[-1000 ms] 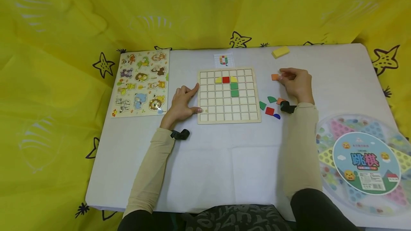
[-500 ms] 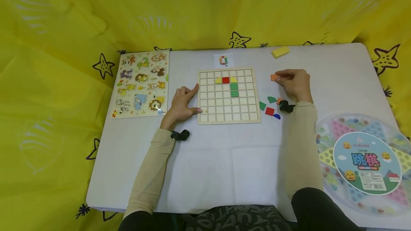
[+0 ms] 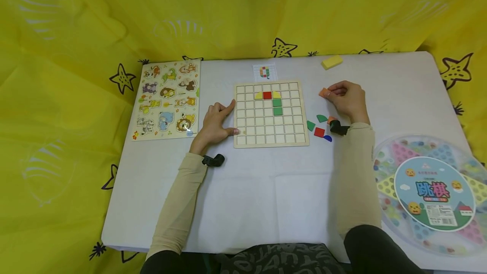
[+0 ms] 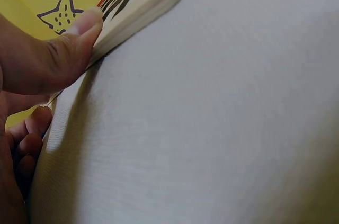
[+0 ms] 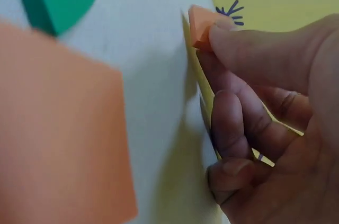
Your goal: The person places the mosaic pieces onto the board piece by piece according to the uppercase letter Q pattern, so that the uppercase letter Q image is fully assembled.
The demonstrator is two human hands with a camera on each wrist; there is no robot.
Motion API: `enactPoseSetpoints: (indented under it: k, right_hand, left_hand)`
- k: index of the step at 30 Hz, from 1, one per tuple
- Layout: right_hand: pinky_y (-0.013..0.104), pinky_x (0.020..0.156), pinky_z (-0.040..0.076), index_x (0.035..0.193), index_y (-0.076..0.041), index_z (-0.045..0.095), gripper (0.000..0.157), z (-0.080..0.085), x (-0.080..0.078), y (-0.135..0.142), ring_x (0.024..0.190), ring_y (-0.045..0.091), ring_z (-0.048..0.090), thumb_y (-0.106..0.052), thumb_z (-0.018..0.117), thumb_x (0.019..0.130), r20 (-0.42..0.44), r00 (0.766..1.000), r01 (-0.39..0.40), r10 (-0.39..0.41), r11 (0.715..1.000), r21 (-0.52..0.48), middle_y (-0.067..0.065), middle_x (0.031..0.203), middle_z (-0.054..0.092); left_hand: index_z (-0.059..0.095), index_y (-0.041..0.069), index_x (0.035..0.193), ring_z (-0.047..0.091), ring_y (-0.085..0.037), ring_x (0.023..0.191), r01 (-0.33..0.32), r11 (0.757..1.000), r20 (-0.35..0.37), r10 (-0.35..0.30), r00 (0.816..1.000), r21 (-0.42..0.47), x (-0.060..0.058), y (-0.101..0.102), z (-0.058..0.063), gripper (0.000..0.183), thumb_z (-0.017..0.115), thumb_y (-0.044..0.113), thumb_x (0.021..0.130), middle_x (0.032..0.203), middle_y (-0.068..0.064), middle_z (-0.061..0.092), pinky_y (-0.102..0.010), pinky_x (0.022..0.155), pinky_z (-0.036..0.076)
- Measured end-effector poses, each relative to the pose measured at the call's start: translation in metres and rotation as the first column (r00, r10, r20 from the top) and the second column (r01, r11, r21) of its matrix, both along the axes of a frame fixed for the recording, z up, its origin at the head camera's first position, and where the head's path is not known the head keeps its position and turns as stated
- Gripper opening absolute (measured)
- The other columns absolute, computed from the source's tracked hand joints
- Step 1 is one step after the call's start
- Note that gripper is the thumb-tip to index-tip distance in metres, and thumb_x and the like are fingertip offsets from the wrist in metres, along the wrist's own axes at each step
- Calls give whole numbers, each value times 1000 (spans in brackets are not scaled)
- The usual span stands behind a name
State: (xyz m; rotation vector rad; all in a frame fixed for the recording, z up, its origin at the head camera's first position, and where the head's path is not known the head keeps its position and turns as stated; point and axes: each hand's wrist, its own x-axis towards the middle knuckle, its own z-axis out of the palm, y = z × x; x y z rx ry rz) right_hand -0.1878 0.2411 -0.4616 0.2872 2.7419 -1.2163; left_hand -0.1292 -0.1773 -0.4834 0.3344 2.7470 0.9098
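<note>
My right hand [image 3: 349, 100] pinches an orange square tile [image 5: 201, 25] between thumb and fingers, to the right of the wooden grid board [image 3: 270, 143]. My left hand [image 3: 215, 125] lies at the board's left edge, its thumb on the rim and its fingers spread along the side. On the board sit a red square [image 3: 267, 95] between two yellow corner pieces, with two green squares [image 3: 277, 107] below the right one. Beside the board lie loose tiles: a red square [image 3: 319, 132], green quarter-rounds [image 3: 321, 118], a blue piece [image 3: 328, 138] and an orange one [image 3: 332, 119].
Behind the board lies a small pattern card [image 3: 265, 72]. A yellow block [image 3: 332, 62] stands at the back right, an animal puzzle board [image 3: 167, 100] at the left. A round Chinese checkers box [image 3: 433, 193] occupies the front right.
My right hand has shifted slightly left with the orange tile, which is now turned at an angle. The left hand and the board stay put.
</note>
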Motion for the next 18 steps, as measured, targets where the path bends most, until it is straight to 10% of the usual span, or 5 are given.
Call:
enactPoseSetpoints:
  k: [7,18]
  right_hand:
    - [27,68,43,145,-18,66,42,-1,-1,-5,87,21,50,-29,56,105,45,999,31,-28,997,-64,2,97,58]
    - [19,65,43,132,-14,76,35,-4,3,-25,84,14,55,-27,76,100,-105,993,37,-52,988,-147,-5,92,64]
  left_hand:
    - [34,18,166,36,-30,105,-2,1000,5,2,1000,0,0,1,1,101,90,28,83,120,-14,47,-41,94,30]
    - [33,18,167,35,-29,105,-8,1000,12,9,1000,-8,-1,0,-1,100,89,29,84,119,-13,46,-40,94,29]
